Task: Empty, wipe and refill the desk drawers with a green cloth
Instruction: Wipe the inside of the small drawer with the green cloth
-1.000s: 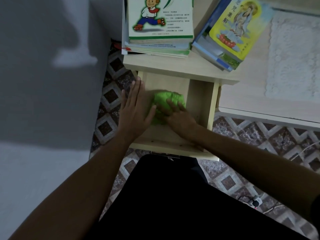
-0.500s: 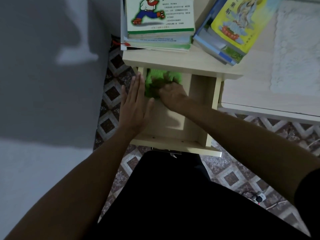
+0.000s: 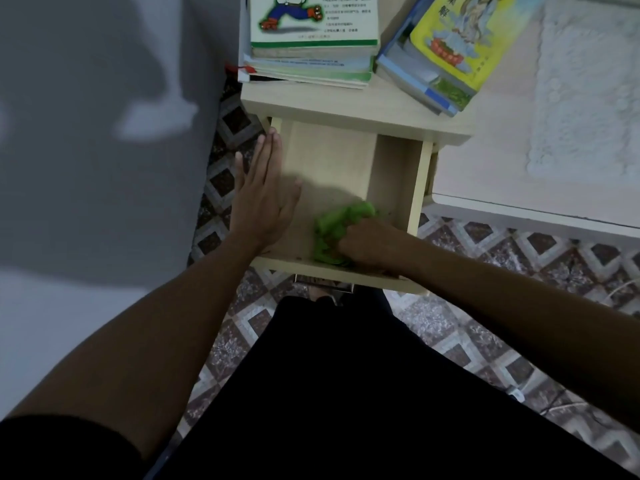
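My right hand [image 3: 367, 242] is curled over the bunched green cloth [image 3: 332, 233], fingers closed on it and pressing it down against the bottom of the open drawer [image 3: 329, 161], in the near right part of the floor, close to the front panel. The cloth bulges out from under my knuckles toward the left and away from me. My left hand [image 3: 265, 199] lies flat and open, fingers together and stretched forward, holding nothing; its palm rests over the drawer's left wall with the thumb reaching inward onto the bare wood. The drawer is pulled well out from under the desk top [image 3: 346, 109], and apart from the cloth and my hands its pale wooden floor shows nothing in it. A metal handle [image 3: 323, 284] sticks out from the front panel, just above my dark lap. On the desk top behind the drawer sits a stack of books [image 3: 311, 43] with a cartoon cover on top, and just to its right a second, angled pile topped by a yellow book [image 3: 460, 39]. Patterned floor tiles [image 3: 519, 265] show on both sides of the drawer.
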